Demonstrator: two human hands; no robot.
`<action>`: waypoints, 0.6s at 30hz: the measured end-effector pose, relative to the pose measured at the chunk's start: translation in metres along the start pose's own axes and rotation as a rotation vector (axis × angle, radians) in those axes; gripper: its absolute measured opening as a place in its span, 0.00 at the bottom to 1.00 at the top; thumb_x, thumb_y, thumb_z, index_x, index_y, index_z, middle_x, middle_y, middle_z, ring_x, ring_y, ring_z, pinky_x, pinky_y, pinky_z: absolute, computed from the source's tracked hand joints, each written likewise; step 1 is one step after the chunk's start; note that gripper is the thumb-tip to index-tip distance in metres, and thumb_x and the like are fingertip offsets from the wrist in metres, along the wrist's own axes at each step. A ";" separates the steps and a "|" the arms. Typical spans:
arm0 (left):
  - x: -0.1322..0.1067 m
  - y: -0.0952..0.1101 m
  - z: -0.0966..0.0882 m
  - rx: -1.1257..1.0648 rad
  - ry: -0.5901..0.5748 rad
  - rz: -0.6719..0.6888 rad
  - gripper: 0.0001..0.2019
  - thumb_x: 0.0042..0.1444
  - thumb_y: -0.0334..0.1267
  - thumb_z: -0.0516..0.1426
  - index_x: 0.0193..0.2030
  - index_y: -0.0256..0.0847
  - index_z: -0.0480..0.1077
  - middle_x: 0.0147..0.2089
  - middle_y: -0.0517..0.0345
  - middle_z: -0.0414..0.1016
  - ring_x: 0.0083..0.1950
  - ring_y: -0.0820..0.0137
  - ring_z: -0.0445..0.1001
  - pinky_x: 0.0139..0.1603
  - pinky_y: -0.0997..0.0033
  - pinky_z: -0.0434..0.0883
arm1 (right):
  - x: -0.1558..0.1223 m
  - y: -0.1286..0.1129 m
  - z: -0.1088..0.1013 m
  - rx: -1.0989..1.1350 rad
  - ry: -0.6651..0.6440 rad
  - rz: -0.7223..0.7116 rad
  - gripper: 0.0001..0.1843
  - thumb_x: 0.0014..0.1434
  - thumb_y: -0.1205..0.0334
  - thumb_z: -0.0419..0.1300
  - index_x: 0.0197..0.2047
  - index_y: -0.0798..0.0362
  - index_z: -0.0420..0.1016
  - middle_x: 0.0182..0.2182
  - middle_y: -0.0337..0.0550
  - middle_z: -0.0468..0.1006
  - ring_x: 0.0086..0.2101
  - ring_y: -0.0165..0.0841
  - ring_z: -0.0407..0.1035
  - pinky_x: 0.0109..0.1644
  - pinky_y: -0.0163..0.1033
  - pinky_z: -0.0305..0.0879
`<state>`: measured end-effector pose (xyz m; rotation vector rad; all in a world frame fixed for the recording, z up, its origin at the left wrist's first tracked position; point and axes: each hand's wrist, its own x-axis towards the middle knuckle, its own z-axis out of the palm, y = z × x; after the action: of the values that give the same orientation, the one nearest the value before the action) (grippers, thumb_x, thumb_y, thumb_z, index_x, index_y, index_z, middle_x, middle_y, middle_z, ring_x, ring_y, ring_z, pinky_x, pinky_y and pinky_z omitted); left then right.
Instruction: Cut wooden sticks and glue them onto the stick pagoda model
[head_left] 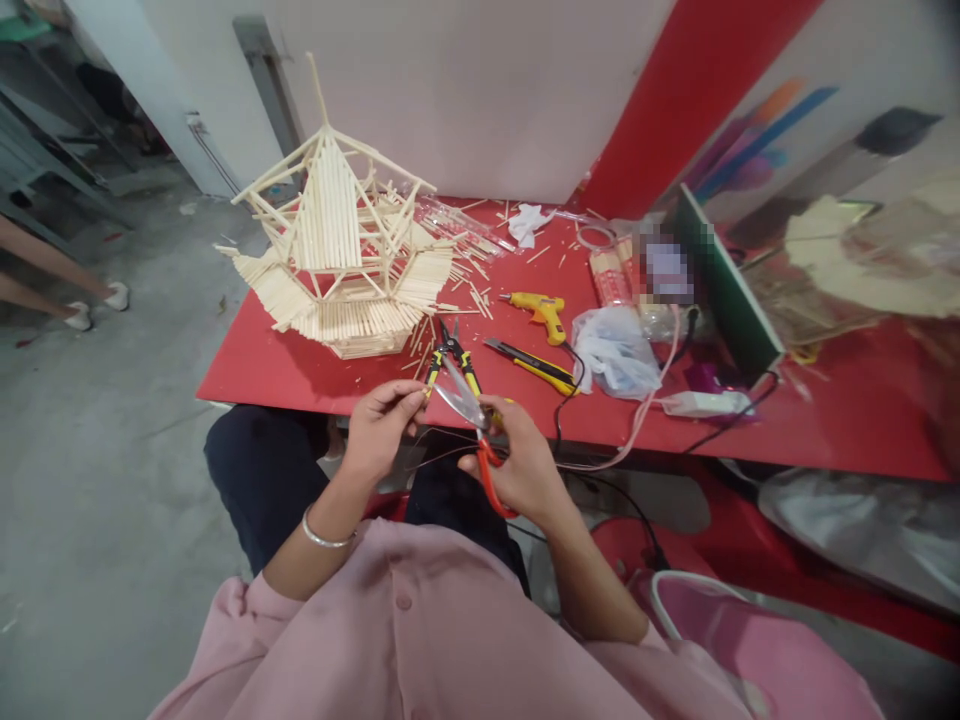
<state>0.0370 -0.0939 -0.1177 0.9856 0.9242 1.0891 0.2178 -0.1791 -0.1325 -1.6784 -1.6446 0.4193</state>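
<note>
My right hand [521,462] is closed around the red handles of a pair of scissors [466,402], whose blades point up and left toward my other hand. My left hand [385,425] is pinched at the fingertips beside the blade tips; a tiny pale piece seems to show there, too small to name. Just beyond both hands, yellow-and-black pliers [448,350] lie on the red table [337,385] with their jaws pointing away. Behind them stands a pagoda-like model [330,220] made of thin wooden sticks, with a partly covered roof.
A yellow glue gun [541,312] and a yellow-black utility knife [534,366] lie right of the pliers. Loose sticks [474,285] are scattered near the model. Farther right are a plastic bag [616,350], a green board [724,290] and cords. A pink bin [757,640] stands at my right.
</note>
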 end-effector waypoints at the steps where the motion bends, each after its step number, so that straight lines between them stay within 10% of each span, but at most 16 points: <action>1: -0.002 0.002 -0.001 0.020 0.010 0.018 0.09 0.49 0.41 0.67 0.34 0.38 0.78 0.22 0.62 0.73 0.21 0.78 0.67 0.22 0.79 0.66 | 0.002 -0.006 0.003 -0.026 -0.008 -0.060 0.35 0.53 0.48 0.65 0.60 0.52 0.65 0.40 0.46 0.73 0.37 0.37 0.69 0.43 0.44 0.69; 18: -0.020 0.015 -0.019 -0.011 0.051 0.155 0.04 0.49 0.35 0.67 0.29 0.39 0.76 0.22 0.62 0.73 0.23 0.77 0.70 0.23 0.79 0.67 | 0.008 -0.041 0.018 -0.008 -0.262 -0.130 0.35 0.61 0.39 0.55 0.63 0.53 0.65 0.42 0.50 0.75 0.39 0.39 0.70 0.43 0.42 0.67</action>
<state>0.0113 -0.1074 -0.1071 1.0376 0.8931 1.2527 0.1776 -0.1701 -0.1141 -1.5621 -1.9347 0.5884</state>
